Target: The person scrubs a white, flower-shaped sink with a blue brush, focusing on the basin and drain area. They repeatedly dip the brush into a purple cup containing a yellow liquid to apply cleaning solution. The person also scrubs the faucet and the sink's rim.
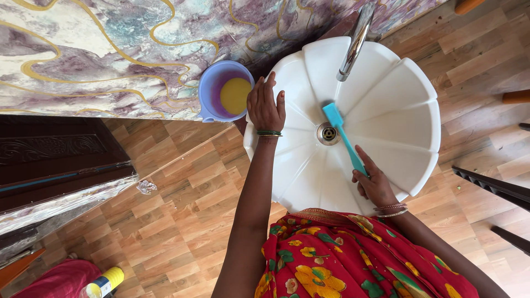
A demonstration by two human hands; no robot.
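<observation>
Right hand (374, 185) wraps closed around the blue brush (343, 136) handle, bristle head out beyond the fingers beside the drain (329, 133); left hand (265, 106) lies flat, open, on the white basin's (397, 105) left rim.

A white scalloped ceramic washbasin (397, 94) fills the upper right. The right hand (374, 185), at five o'clock of its metal drain (329, 133), grips a turquoise plastic brush (343, 137) whose head lies just above the drain. The left hand (265, 107) rests flat on the basin's nine o'clock rim, beside a purple plastic mug (218, 91) holding yellow liquid. A chrome tap (356, 41) overhangs at twelve o'clock.
</observation>
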